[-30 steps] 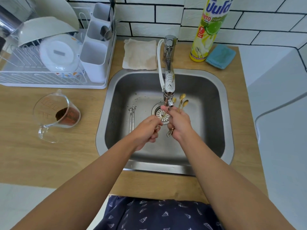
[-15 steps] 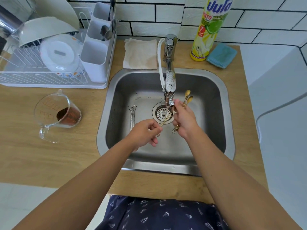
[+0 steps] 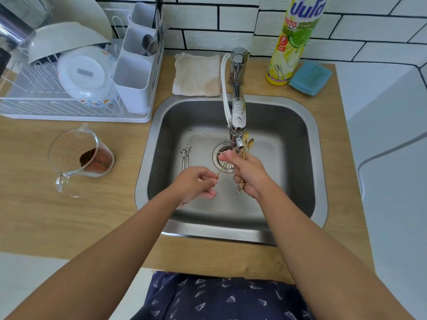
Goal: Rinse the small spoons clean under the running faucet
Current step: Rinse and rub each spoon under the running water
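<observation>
Nearest the front rim of the sink [image 3: 215,229], the left hand [image 3: 196,183] is pinching the handle end of a single thin gold spoon [image 3: 221,170], its fingers curled closed around it. That spoon's long axis is running up and to the right from the left hand toward the drain strainer [image 3: 223,166], so its bowl end is lying under the thumb of the right hand [image 3: 248,174], which is the hand nearer the faucet spout [image 3: 238,140]. The right hand is gripping a bundle of small gold spoons [image 3: 246,144] upright in a closed fist, bowls poking up just beside the spout tip and handle ends hanging below the palm. Whether water is flowing is too faint to tell. Judging by this, the coming move is turning on bringing the single spoon's bowl up and back to the spout, a short reach along its own axis. Farther left on the sink floor, silver utensils [image 3: 185,157] are lying lengthwise, apart from both hands.
</observation>
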{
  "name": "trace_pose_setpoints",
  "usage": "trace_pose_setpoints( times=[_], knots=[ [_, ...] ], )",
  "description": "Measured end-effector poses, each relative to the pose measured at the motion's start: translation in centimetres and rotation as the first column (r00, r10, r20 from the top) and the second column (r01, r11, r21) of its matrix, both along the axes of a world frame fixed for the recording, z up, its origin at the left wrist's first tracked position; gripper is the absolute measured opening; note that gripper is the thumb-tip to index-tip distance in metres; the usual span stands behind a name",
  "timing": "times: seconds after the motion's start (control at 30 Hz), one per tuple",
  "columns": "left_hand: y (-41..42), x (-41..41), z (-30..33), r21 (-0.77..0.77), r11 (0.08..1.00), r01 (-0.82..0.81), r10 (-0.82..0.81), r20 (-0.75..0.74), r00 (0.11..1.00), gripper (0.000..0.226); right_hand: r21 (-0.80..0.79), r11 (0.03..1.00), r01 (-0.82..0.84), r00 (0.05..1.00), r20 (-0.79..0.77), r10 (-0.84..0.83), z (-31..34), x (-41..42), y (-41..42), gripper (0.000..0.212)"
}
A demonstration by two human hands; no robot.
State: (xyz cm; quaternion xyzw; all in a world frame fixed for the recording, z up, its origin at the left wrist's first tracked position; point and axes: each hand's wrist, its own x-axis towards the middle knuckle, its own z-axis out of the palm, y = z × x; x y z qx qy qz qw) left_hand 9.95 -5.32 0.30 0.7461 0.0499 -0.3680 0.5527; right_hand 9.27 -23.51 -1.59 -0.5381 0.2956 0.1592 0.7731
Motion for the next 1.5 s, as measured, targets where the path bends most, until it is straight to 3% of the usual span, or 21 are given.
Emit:
trace_pose_setpoints(
  times=[0.1,0.23,0.33,0.47,0.57,0.63,0.7,0.73,0.87,1.0,1.17,1.23,1.33,1.4,1.5],
  knots=[
    [-2.2,1.1,-0.1,-0.131,0.987,-0.092,0.093,0.005,0.996,0.022,0.054,0.992,0.118,0.993,0.015,-0.119,0.3,0.2,-0.7,0.018],
    [-5.1,2.4,-0.1,-0.275,0.920,-0.279,0.280,-0.036,0.959,0.009,0.057,0.985,0.165,0.982,0.087,-0.170,1.5,0.9,-2.2,0.039],
    [-6.5,2.1,-0.4,-0.330,0.902,-0.277,0.268,-0.074,0.961,0.012,0.028,0.989,0.144,0.983,0.108,-0.146,2.0,1.0,-2.3,0.035],
    [-6.8,1.1,-1.3,-0.301,0.929,-0.216,0.209,-0.055,0.976,0.006,-0.170,0.973,0.155,0.987,0.057,-0.147,0.8,0.8,-1.5,0.044],
    [-5.3,1.3,-2.2,-0.119,0.990,-0.074,0.083,0.073,0.994,0.005,-0.222,0.948,0.227,0.973,0.001,-0.233,-0.6,0.4,-1.4,0.047],
    [-3.3,2.1,-3.4,0.202,0.979,0.000,-0.048,0.233,0.971,0.015,-0.135,0.942,0.306,0.951,-0.011,-0.310,-1.1,0.1,-1.7,0.045],
    [-1.0,3.0,-4.8,0.555,0.832,0.006,-0.225,0.326,0.918,0.022,0.019,0.921,0.389,0.921,-0.014,-0.388,-1.3,-0.1,-2.0,0.040],
    [0.0,3.4,-5.5,0.652,0.759,0.012,-0.280,0.309,0.909,0.022,0.091,0.901,0.424,0.905,-0.018,-0.425,-1.3,-0.1,-2.2,0.038],
    [2.0,3.7,-7.6,0.811,0.567,0.146,-0.409,0.123,0.904,0.029,0.182,0.869,0.461,0.885,-0.023,-0.465,-1.1,-0.2,-2.4,0.031],
    [1.9,4.1,-8.2,0.809,0.582,0.083,-0.328,0.140,0.934,0.028,0.189,0.888,0.420,0.904,-0.003,-0.427,-0.9,-0.5,-2.7,0.032],
    [2.0,4.7,-7.4,0.762,0.642,0.086,-0.221,0.077,0.972,0.023,0.343,0.825,0.450,0.886,-0.051,-0.462,-0.4,-0.9,-3.2,0.031],
    [1.9,4.4,-7.1,0.666,0.744,0.057,-0.136,0.067,0.988,0.019,0.366,0.814,0.450,0.885,-0.061,-0.461,-0.4,-1.0,-3.3,0.032],
    [1.2,2.9,-6.2,0.311,0.935,-0.169,0.203,-0.078,0.976,0.012,0.337,0.832,0.440,0.896,-0.099,-0.434,-0.5,-1.2,-3.2,0.036],
    [0.3,1.6,-5.6,0.208,0.946,-0.249,0.275,-0.102,0.956,0.011,0.292,0.853,0.432,0.902,-0.116,-0.417,-0.8,-1.3,-3.1,0.036],
    [-1.3,0.0,-4.6,0.197,0.956,-0.215,0.228,-0.040,0.973,0.018,0.227,0.878,0.422,0.907,-0.124,-0.404,-1.4,-1.6,-2.8,0.035]
  ],
)
